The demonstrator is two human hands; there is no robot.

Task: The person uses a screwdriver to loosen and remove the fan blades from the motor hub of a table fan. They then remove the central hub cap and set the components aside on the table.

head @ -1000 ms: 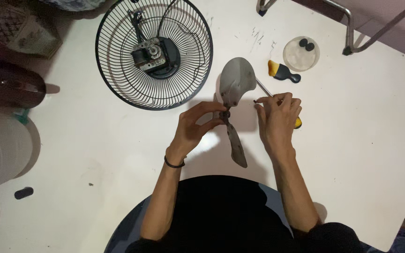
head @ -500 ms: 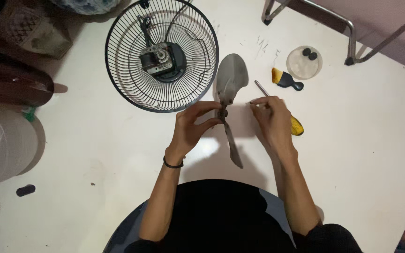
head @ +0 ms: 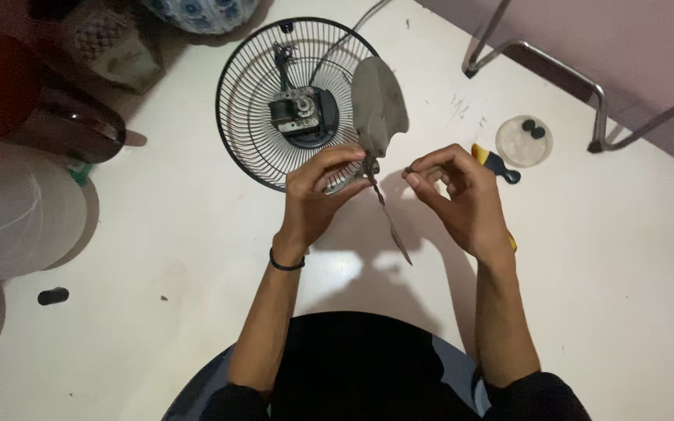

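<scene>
My left hand (head: 317, 195) grips the hub of a grey fan blade (head: 378, 105) and holds it up off the white table (head: 196, 234). One wing of the blade points up over the fan guard, the other hangs down edge-on. My right hand (head: 462, 195) is raised beside the hub and pinches a small dark screw (head: 409, 169) between thumb and forefinger, a short gap from the hub. Behind the blade lies a black wire fan guard (head: 251, 125) with the motor (head: 299, 113) at its centre.
A yellow-and-black tool (head: 495, 161) lies behind my right hand, and a clear round lid (head: 524, 140) holds two black bits. A metal chair frame (head: 555, 58) stands at the back right. White round covers (head: 17, 210), a dark brown object (head: 72, 125) and a small black piece (head: 52, 296) are on the left.
Both hands have lifted up and toward the fan guard, carrying the blade. My right hand has come off the screwdriver on the table, with the small screw pinched in its fingertips.
</scene>
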